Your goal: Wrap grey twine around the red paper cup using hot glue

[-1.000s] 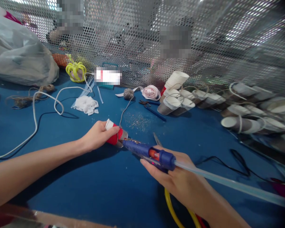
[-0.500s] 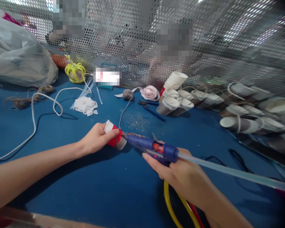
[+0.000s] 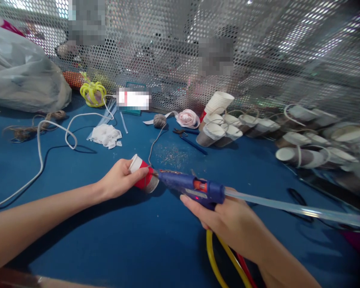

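My left hand point(image 3: 120, 179) is closed around a red and white paper cup point(image 3: 144, 181), tilted on its side above the blue table. Grey cord is wound round the cup's lower end. From there a strand runs back to a small ball of grey yarn point(image 3: 160, 120). In my right hand point(image 3: 225, 216) is a blue hot glue gun point(image 3: 183, 183), its nozzle at the cup's side by the cord. A long clear glue stick point(image 3: 288, 207) sticks out of the gun's rear, and a small red light glows on its body.
Pliers point(image 3: 192, 141) with blue handles lie beyond the gun. Several cord-handled cups point(image 3: 214, 134) stand at the back right, near a pink ribbon roll point(image 3: 187, 119). White scraps point(image 3: 106, 136), a white cable point(image 3: 39, 148) and a plastic bag point(image 3: 24, 76) are on the left. A perforated metal screen point(image 3: 168, 52) borders the back.
Both hands stay nearly in place, with the nozzle still at the cup's side. The view has shifted slightly, and the rear end of the glue stick now appears higher.
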`<state>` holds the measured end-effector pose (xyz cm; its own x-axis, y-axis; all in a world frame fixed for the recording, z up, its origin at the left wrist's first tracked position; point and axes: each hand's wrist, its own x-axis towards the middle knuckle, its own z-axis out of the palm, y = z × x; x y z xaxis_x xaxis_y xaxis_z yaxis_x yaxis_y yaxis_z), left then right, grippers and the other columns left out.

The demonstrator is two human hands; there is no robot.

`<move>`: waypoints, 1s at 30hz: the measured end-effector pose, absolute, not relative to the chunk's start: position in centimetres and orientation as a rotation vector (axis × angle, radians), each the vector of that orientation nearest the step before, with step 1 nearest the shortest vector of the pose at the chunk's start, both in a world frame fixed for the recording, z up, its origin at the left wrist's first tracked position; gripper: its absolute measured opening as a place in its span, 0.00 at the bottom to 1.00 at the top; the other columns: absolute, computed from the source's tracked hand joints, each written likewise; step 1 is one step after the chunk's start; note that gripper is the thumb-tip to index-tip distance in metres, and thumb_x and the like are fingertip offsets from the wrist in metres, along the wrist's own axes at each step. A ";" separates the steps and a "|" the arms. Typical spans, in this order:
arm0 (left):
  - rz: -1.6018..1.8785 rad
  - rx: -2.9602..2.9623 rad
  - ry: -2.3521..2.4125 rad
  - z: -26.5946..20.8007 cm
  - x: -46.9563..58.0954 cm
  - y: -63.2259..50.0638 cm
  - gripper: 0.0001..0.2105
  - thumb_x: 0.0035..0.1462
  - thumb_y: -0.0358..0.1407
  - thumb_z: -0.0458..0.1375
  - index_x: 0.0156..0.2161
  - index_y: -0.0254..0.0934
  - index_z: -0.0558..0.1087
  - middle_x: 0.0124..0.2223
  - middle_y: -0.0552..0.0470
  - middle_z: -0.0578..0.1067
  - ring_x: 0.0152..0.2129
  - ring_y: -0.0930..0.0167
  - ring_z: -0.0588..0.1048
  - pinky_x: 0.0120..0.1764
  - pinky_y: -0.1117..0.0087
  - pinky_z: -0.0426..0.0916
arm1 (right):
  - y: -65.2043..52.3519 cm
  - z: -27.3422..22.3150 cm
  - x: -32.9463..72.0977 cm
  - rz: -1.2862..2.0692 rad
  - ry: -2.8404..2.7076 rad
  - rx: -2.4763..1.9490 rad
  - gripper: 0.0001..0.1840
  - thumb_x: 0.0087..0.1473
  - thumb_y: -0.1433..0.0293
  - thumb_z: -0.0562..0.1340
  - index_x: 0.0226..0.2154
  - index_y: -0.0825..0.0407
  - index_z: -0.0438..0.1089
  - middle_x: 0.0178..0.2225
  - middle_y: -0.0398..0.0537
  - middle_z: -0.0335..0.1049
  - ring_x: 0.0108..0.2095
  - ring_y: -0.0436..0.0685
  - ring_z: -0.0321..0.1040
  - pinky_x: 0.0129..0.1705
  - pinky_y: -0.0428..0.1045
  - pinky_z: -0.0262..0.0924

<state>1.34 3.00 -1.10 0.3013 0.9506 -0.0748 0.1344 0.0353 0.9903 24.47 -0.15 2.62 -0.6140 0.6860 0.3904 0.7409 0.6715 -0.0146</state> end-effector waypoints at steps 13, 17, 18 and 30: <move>0.855 1.435 1.114 -1.1 1.3 2.9 0.15 0.52 0.43 0.53 0.30 0.30 0.72 0.24 0.53 0.73 0.21 0.75 0.68 0.26 0.76 0.61 | 0.0 2.3 24.9 -0.101 -2.521 -1.093 0.20 0.56 0.64 0.47 0.29 0.45 0.74 0.10 0.42 0.58 0.15 0.51 0.56 0.22 0.47 0.57; 0.857 1.441 1.124 -1.1 1.3 2.9 0.15 0.51 0.43 0.53 0.28 0.31 0.72 0.23 0.54 0.72 0.20 0.75 0.68 0.24 0.77 0.61 | -0.1 2.8 24.6 -0.120 -2.533 -1.074 0.19 0.55 0.65 0.48 0.30 0.44 0.75 0.11 0.42 0.59 0.17 0.53 0.60 0.23 0.48 0.58; 0.856 1.431 1.108 -1.1 1.3 2.9 0.15 0.51 0.43 0.53 0.29 0.31 0.72 0.24 0.53 0.73 0.20 0.75 0.68 0.25 0.77 0.61 | -0.2 2.9 24.7 -0.120 -2.538 -1.067 0.19 0.56 0.65 0.48 0.30 0.43 0.75 0.11 0.42 0.60 0.18 0.53 0.61 0.24 0.48 0.58; 0.863 1.429 1.112 -1.1 1.2 2.9 0.14 0.52 0.42 0.53 0.31 0.31 0.73 0.24 0.54 0.73 0.20 0.76 0.67 0.25 0.78 0.61 | 0.0 2.4 25.1 -0.182 -2.583 -0.970 0.21 0.57 0.67 0.45 0.36 0.43 0.73 0.09 0.40 0.57 0.17 0.53 0.61 0.29 0.50 0.58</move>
<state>1.21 2.92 -1.10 0.2994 0.9518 -0.0669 0.1713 0.0154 0.9851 25.13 -0.05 2.40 -0.6927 0.6081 0.3877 0.6565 0.7542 -0.0099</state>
